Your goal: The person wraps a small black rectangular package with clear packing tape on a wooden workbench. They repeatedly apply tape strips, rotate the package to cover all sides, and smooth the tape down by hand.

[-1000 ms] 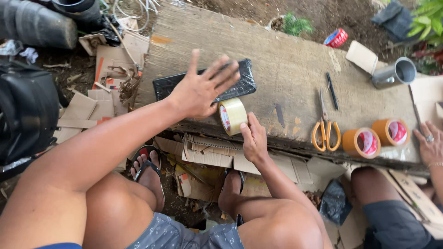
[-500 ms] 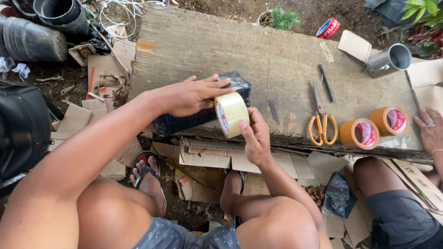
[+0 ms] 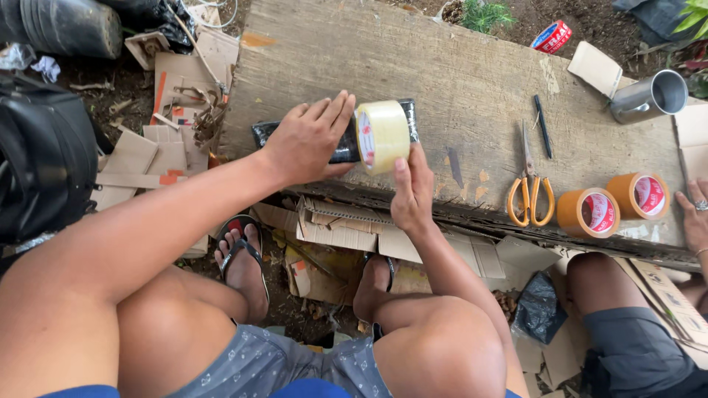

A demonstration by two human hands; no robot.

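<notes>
My right hand (image 3: 411, 193) holds a roll of clear packing tape (image 3: 382, 136) upright at the near edge of a weathered wooden board (image 3: 457, 66). My left hand (image 3: 310, 140) lies flat, fingers together, on a black wrapped package (image 3: 339, 144) that rests on the board right beside the roll. The roll stands against the package's right half and hides part of it. Both hands are close together, almost touching at the roll.
Orange-handled scissors (image 3: 529, 193), a black pen (image 3: 543, 125), two brown tape rolls (image 3: 590, 212) (image 3: 640, 194), a metal cup (image 3: 650, 96) and a red-blue tape roll (image 3: 552, 37) lie on the board. Another person's hand (image 3: 693, 217) rests at its right end. Cardboard scraps (image 3: 166, 140) litter the ground.
My left hand came down from spread above the package to flat on it. The package now sits nearer the board's front edge, and the tape roll moved up against it.
</notes>
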